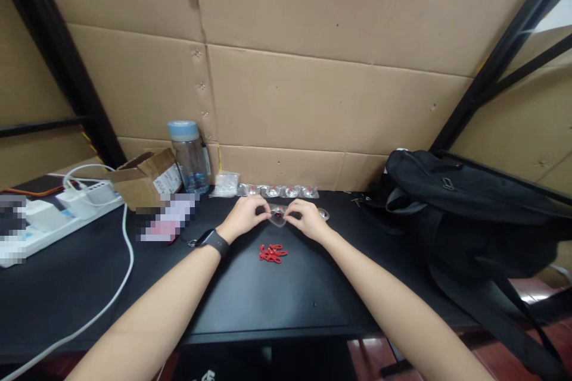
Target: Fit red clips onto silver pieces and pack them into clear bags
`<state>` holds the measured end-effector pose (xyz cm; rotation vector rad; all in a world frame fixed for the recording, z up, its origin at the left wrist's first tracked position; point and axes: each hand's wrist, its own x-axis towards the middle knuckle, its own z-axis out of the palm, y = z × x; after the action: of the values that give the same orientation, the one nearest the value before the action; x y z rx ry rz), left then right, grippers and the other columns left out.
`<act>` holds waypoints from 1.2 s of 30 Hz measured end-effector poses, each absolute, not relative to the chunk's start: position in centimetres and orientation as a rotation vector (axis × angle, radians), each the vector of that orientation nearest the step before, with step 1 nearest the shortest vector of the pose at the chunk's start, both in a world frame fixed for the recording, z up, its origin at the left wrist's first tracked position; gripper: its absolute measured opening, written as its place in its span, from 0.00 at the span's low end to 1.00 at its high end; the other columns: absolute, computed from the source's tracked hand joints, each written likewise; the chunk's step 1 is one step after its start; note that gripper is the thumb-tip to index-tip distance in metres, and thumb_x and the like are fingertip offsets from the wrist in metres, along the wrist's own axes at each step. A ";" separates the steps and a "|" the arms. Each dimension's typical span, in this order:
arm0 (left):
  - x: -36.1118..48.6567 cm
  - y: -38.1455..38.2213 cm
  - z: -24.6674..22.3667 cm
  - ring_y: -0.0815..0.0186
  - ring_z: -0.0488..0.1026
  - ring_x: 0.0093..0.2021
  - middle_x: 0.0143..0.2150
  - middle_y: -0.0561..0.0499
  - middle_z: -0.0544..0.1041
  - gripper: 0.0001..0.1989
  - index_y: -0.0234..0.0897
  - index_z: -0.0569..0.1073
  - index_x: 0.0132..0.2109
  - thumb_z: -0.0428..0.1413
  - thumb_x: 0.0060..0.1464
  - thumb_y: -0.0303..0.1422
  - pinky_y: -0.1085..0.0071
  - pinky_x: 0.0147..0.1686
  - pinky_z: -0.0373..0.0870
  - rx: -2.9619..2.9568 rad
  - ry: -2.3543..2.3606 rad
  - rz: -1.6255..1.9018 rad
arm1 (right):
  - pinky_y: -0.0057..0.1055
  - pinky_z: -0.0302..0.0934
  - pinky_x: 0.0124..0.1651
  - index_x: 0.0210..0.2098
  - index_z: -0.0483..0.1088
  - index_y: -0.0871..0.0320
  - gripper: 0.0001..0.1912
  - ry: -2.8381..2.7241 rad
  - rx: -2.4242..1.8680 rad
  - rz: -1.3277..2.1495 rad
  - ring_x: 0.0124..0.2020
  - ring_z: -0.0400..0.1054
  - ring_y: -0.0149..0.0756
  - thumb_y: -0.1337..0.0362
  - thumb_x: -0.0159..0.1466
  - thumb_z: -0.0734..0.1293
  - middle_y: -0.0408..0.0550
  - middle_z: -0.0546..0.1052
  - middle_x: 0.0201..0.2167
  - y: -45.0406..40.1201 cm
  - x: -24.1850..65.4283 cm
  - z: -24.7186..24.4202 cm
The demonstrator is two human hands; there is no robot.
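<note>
Between my two hands is a small clear plastic bag (277,219) with something red and dark in it, too small to make out. My left hand (246,214), with a black watch at the wrist, pinches the bag's left side between thumb and fingers. On the opposite side, my right hand (307,218) pinches it the same way. Just behind the right hand lies a round silvery item (324,214), partly hidden. Several small red cord loops (273,254) lie in a pile nearer to me. Beyond the hands, several bagged silver items with red spots (272,191) form a row.
A stack of clear bags (224,184) sits left of the row. Further left stand a blue-lidded bottle (190,158), an open cardboard box (147,178) and a white power strip (67,217) with a trailing cable. A black backpack (473,208) takes up the right side.
</note>
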<state>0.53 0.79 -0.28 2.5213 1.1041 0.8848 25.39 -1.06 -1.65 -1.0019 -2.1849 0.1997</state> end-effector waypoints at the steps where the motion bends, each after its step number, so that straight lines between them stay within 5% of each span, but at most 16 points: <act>1: 0.4 0.7 -0.2 0.59 0.76 0.44 0.39 0.48 0.81 0.09 0.40 0.79 0.36 0.59 0.58 0.40 0.65 0.50 0.69 2.511 1.099 0.872 | 0.30 0.65 0.43 0.34 0.78 0.56 0.03 -2.176 -1.000 0.233 0.38 0.72 0.35 0.65 0.64 0.71 0.48 0.79 0.36 -1.1 25.6 -1.5; 8: 0.6 0.7 -0.5 0.60 0.78 0.40 0.38 0.50 0.83 0.10 0.39 0.79 0.36 0.58 0.56 0.41 0.66 0.45 0.70 2.270 1.161 0.930 | 0.27 0.61 0.31 0.31 0.79 0.58 0.07 -1.934 -1.259 0.538 0.24 0.68 0.32 0.60 0.59 0.72 0.43 0.77 0.23 -1.1 25.9 -1.3; 14: 1.5 0.9 -1.2 0.61 0.79 0.37 0.35 0.49 0.83 0.13 0.37 0.74 0.45 0.57 0.58 0.41 0.66 0.44 0.71 1.984 1.119 1.005 | 0.30 0.66 0.37 0.30 0.76 0.60 0.10 -1.673 -1.182 0.812 0.30 0.75 0.36 0.58 0.57 0.72 0.50 0.82 0.30 -0.9 25.8 -1.6; 17: 1.9 0.3 -1.0 0.64 0.78 0.31 0.31 0.54 0.82 0.22 0.39 0.65 0.57 0.57 0.58 0.38 0.69 0.40 0.70 1.957 1.204 1.005 | 0.28 0.64 0.32 0.40 0.74 0.58 0.13 -1.683 -1.272 0.787 0.27 0.73 0.35 0.63 0.55 0.72 0.45 0.81 0.27 -0.8 25.9 -1.9; 20: 2.3 -0.3 -0.8 0.66 0.77 0.30 0.31 0.55 0.82 0.19 0.41 0.67 0.56 0.55 0.59 0.35 0.71 0.38 0.68 2.107 1.232 0.895 | 0.26 0.62 0.31 0.53 0.69 0.55 0.23 -1.866 -1.293 0.613 0.24 0.71 0.32 0.68 0.58 0.68 0.40 0.80 0.26 -1.1 25.8 -2.0; 24: 2.7 -0.6 -0.9 0.65 0.78 0.34 0.32 0.55 0.81 0.25 0.44 0.65 0.63 0.53 0.58 0.31 0.71 0.40 0.67 2.230 1.305 0.877 | 0.27 0.62 0.39 0.54 0.71 0.56 0.22 -2.122 -1.251 0.354 0.29 0.71 0.32 0.73 0.61 0.63 0.43 0.78 0.29 -1.8 25.2 -1.7; 27: 2.8 -0.6 -1.0 0.64 0.79 0.34 0.30 0.57 0.81 0.32 0.43 0.57 0.68 0.53 0.57 0.28 0.70 0.42 0.67 2.267 1.358 0.908 | 0.27 0.62 0.40 0.63 0.64 0.55 0.29 -2.138 -1.279 0.303 0.30 0.71 0.33 0.72 0.62 0.62 0.41 0.77 0.29 -2.2 24.8 -1.3; 31: 2.8 -0.5 -0.9 0.62 0.79 0.38 0.32 0.56 0.82 0.21 0.47 0.71 0.58 0.50 0.59 0.28 0.68 0.45 0.67 2.388 1.396 0.819 | 0.29 0.63 0.42 0.59 0.69 0.51 0.23 -2.155 -1.354 0.248 0.34 0.71 0.36 0.71 0.66 0.61 0.44 0.78 0.33 -2.3 24.8 -1.1; 36: 2.7 -0.2 -1.2 0.58 0.76 0.49 0.49 0.50 0.82 0.18 0.46 0.80 0.51 0.48 0.63 0.31 0.63 0.54 0.66 2.489 1.407 0.667 | 0.34 0.61 0.53 0.56 0.74 0.50 0.26 -2.332 -1.432 0.105 0.48 0.67 0.41 0.75 0.63 0.61 0.51 0.75 0.47 -2.4 24.8 -1.2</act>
<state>2.69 -0.22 -1.17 2.4893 1.4068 0.6667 24.80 -2.40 -1.16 -1.4324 -2.3315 0.1049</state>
